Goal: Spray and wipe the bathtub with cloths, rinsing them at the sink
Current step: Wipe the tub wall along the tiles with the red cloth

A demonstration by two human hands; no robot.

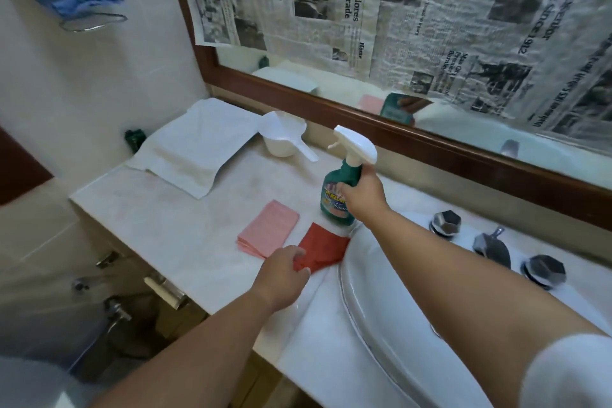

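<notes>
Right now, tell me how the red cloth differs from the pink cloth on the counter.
Colour: the red cloth is deep red, the pink cloth pale pink. Hold: the left hand pinches the red cloth's near corner; nothing touches the pink cloth. Place: the red cloth lies against the sink rim, the pink cloth farther left. Both are folded and lie on the counter.

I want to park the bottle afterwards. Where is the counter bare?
Bare counter lies between the white towel and the pink cloth, and left of that cloth. Crowded by the sink rim: spray bottle, red cloth, left hand, right hand.
</notes>
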